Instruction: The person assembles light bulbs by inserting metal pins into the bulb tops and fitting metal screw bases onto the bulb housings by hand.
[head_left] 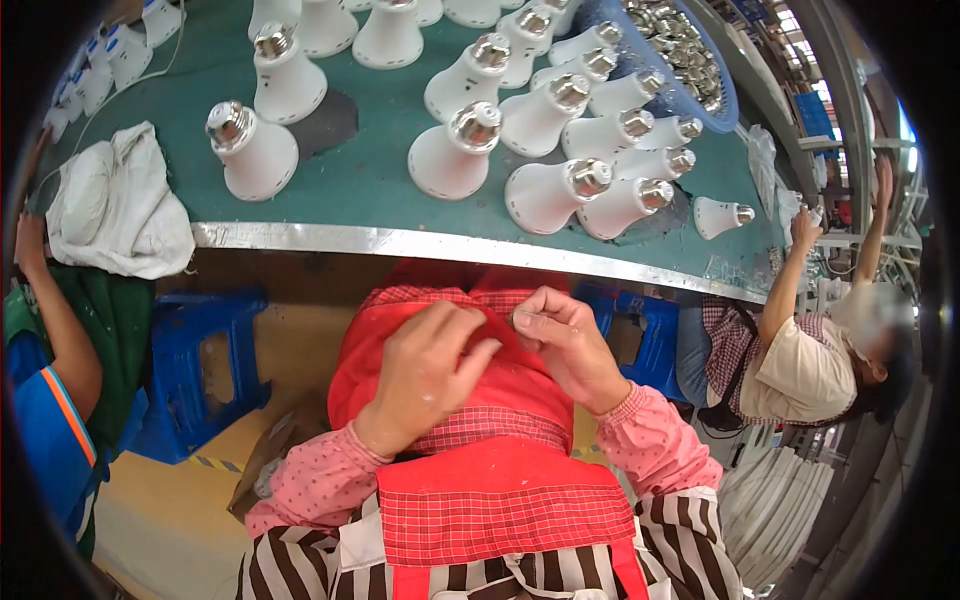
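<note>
My left hand is over my red apron, its fingers bent and the thumb standing apart, with nothing visible in it. Beside it, my right hand is closed in a pinch, thumb against fingertips. Whatever sits in that pinch is too small to make out. Beyond both hands, on the green table, stand several white bulb housings with silver screw caps. The nearest are one bulb in the middle and another bulb to the left. Neither hand touches them.
A blue basket of metal screw caps stands at the back right. A white cloth lies at the left edge. Blue stools flank me. One co-worker's arm shows at left; another person works at right.
</note>
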